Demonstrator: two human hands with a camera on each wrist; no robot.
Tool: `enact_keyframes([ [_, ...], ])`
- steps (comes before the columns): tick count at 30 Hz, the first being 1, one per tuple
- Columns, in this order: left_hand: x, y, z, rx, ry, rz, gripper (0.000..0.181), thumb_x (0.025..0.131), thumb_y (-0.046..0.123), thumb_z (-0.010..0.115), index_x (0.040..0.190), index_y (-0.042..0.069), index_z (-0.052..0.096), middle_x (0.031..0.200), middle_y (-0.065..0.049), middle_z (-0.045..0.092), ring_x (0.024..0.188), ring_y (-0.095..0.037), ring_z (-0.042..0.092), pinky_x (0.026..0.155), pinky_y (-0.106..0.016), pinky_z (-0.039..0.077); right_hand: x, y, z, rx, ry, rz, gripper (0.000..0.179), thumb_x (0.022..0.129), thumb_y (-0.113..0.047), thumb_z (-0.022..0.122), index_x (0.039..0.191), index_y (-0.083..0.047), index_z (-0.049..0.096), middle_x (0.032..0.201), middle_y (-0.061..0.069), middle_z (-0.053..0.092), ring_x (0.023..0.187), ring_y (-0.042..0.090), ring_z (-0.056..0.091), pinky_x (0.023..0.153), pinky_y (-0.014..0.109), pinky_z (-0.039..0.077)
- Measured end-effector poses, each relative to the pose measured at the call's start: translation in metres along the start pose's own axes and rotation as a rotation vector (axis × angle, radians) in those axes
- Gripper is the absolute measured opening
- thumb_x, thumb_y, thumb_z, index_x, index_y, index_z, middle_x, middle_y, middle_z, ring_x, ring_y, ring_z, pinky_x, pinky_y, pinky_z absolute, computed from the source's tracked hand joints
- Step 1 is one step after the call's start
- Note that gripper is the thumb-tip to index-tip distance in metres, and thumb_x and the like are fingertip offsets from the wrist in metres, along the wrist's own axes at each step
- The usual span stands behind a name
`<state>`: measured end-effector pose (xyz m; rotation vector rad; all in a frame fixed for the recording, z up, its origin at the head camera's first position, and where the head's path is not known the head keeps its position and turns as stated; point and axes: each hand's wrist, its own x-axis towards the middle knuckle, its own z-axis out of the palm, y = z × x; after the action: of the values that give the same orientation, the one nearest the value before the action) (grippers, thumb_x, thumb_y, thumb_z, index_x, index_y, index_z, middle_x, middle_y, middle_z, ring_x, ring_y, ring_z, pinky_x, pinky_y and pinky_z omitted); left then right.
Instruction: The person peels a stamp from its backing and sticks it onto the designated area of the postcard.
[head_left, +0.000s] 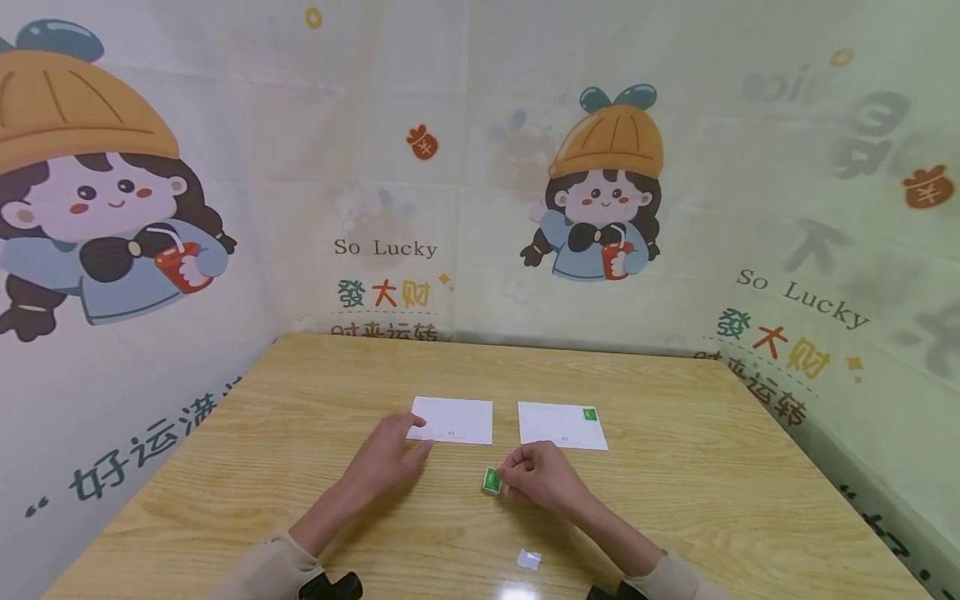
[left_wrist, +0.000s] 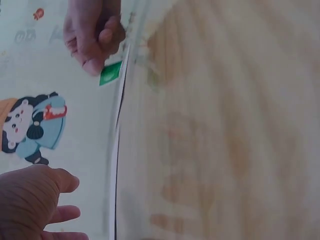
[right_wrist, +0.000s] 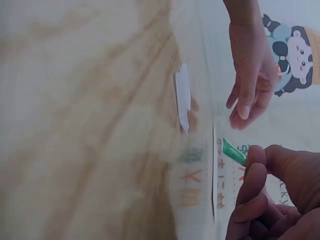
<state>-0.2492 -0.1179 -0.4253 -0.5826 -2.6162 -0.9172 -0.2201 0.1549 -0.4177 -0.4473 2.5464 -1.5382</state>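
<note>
My right hand (head_left: 543,477) pinches a small green stamp (head_left: 491,481) with a pale border between thumb and fingertip, its other fingers curled in. In the right wrist view the stamp (right_wrist: 233,152) sticks out tilted from the fingertips. My left hand (head_left: 388,457) reaches to the left edge of a white envelope (head_left: 457,421), fingers loosely spread and holding nothing. A second white envelope (head_left: 557,427) lies to its right, with a green stamp (head_left: 590,414) in its upper right corner.
A small white scrap of paper (head_left: 528,559) lies near the front of the wooden table (head_left: 660,483). Printed cloth walls (head_left: 480,208) with cartoon figures and lettering stand behind the table and at both sides.
</note>
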Motion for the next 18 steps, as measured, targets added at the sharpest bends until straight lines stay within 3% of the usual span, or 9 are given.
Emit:
enact_keyframes([
  [5,-0.007,0.017,0.003,-0.044,0.002,0.030,0.022,0.091,0.009,0.074,0.109,-0.003,0.070,0.112,-0.018,0.070,0.115,-0.039,0.063,0.099,-0.053,0.050,-0.007,-0.007,0.000,-0.017,0.035,-0.020,0.014,0.093,-0.014,0.073,0.085,-0.002,0.068,0.063,0.007,0.067,0.056,0.011,0.057,0.048,0.019,0.037],
  [12,-0.015,0.039,0.005,-0.092,0.014,0.049,0.022,0.092,0.011,0.074,0.110,-0.001,0.071,0.113,-0.013,0.072,0.117,-0.035,0.065,0.100,-0.052,0.051,-0.018,-0.019,0.002,-0.075,0.121,-0.084,0.012,0.091,-0.012,0.075,0.085,-0.005,0.067,0.061,0.008,0.066,0.047,0.005,0.046,0.044,0.018,0.026],
  [18,-0.019,0.054,0.005,-0.177,0.005,0.055,0.010,0.095,0.013,0.071,0.102,0.007,0.074,0.104,-0.006,0.076,0.105,-0.026,0.071,0.092,-0.047,0.056,-0.025,-0.025,0.006,-0.169,0.217,-0.177,0.012,0.087,-0.009,0.077,0.082,-0.012,0.066,0.055,-0.007,0.059,0.046,0.001,0.044,0.046,0.017,0.029],
])
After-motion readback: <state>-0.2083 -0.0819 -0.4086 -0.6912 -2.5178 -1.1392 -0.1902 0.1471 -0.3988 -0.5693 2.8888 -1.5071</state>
